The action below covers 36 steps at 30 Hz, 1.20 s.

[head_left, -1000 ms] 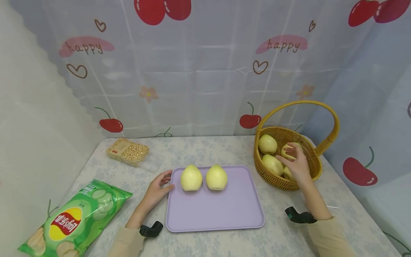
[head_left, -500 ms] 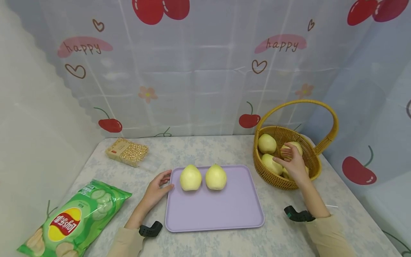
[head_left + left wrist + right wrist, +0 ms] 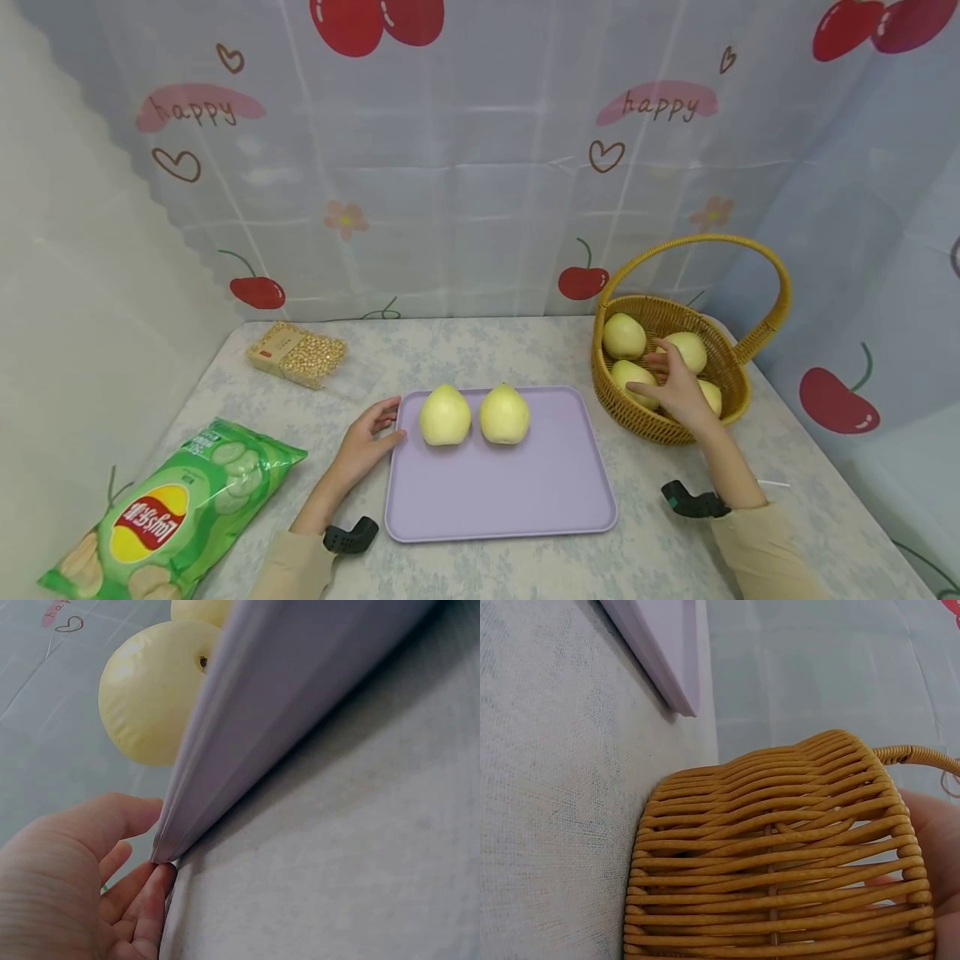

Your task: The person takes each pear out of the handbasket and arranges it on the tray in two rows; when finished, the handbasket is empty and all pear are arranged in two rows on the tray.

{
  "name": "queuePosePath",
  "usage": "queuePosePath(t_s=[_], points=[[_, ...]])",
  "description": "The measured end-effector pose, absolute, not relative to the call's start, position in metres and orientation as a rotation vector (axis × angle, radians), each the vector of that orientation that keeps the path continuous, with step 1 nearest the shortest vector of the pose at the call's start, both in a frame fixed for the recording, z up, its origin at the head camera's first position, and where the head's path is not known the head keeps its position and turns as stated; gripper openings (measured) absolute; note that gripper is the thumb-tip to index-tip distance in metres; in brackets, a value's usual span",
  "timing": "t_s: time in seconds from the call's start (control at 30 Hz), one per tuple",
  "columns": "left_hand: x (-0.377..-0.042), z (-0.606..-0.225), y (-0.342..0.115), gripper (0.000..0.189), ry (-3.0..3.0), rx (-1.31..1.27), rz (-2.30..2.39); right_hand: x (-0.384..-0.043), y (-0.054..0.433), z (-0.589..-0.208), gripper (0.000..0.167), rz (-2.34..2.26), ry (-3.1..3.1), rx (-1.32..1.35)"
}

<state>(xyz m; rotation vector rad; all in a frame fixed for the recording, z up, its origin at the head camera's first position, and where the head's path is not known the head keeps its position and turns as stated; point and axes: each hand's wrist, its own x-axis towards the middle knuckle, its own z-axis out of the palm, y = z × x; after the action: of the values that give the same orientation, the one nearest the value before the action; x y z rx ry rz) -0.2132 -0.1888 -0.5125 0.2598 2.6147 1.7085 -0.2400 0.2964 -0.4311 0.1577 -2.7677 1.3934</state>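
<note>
My left hand (image 3: 367, 442) holds the left edge of a light purple tray (image 3: 502, 496). In the left wrist view its thumb lies on the tray's rim (image 3: 196, 761), with fingers bent beneath. Two pale yellow pears, a left one (image 3: 445, 417) and a right one (image 3: 505, 414), sit at the back of the tray. My right hand (image 3: 684, 393) is inside a wicker basket (image 3: 637, 423), thumb and fingers spread above a front-left pear (image 3: 628, 377). Contact there cannot be made out. Other pears lie beside it, one at back left (image 3: 625, 336), one at back right (image 3: 690, 350).
A green bag of potato chips (image 3: 172, 517) lies at the left front. Behind it is a clear packet of yellow kernels (image 3: 300, 354). The basket's tall handle (image 3: 705, 239) arches over its opening. A printed curtain (image 3: 465, 208) hangs along the table's back edge.
My right hand has moved left and slightly toward me, from the back-right pear to the front-left pear. The left hand and tray have stayed put.
</note>
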Motion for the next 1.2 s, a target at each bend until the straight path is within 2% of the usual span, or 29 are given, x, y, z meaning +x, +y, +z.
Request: queuePosePath(t_s=[0.53,0.77,1.03,1.2], points=[[-0.205,-0.494,-0.182,0.055,2.602,0.238,1.716,-0.244,0.302,-0.435,0.090,1.429,-2.932,0.246],[-0.213,-0.514,-0.188,0.056,2.622,0.226,1.690,-0.244,0.303,-0.435,0.092,1.487,-2.991,0.144],[-0.215,-0.515,-0.189,0.056,2.600,0.232,1.717,-0.241,0.300,-0.432,0.102,1.460,-2.897,-0.022],[-0.215,-0.515,-0.188,0.056,2.609,0.231,1.709,-0.240,0.298,-0.429,0.102,1.439,-2.843,-0.060]])
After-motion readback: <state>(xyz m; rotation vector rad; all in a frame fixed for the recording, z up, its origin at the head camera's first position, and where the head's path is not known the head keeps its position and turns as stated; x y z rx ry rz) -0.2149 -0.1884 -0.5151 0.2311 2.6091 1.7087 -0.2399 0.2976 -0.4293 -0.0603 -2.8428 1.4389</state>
